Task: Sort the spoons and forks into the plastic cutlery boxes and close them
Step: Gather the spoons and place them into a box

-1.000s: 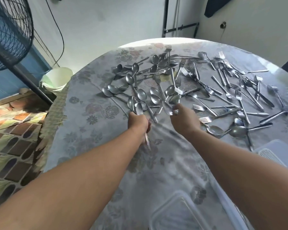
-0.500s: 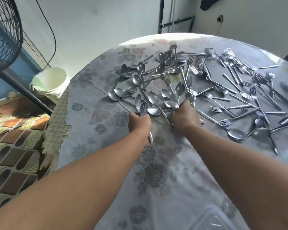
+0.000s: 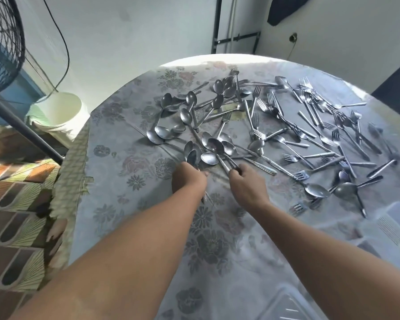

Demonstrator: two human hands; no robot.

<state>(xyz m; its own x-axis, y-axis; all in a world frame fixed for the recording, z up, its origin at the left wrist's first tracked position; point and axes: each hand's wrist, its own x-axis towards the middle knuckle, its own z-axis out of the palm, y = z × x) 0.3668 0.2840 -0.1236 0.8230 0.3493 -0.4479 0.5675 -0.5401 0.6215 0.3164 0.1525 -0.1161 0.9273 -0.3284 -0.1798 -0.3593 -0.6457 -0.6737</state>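
Left grip (image 3: 189,176): clamped on bundled spoons (image 3: 191,155). Right grip (image 3: 245,181): now pinching two spoon handles (image 3: 226,163), newly lifted from the spoon pile (image 3: 194,116). Forks (image 3: 321,116) lie right of that pile; cutlery boxes (image 3: 393,227) nearer, unfilled. Gathering progresses.

I am looking at a lived-in home, likely a dining corner. The round bench (image 3: 129,204) under my left hand (image 3: 188,179) wears a faded floral cloth, strewn with spoons (image 3: 208,144) and forks (image 3: 310,105). Left of that hand a pedestal fan (image 3: 2,42) and a pale bucket (image 3: 60,109) stand on patterned floor tiles (image 3: 12,204). Beyond are plain painted walls (image 3: 136,31) and pipes (image 3: 233,24).
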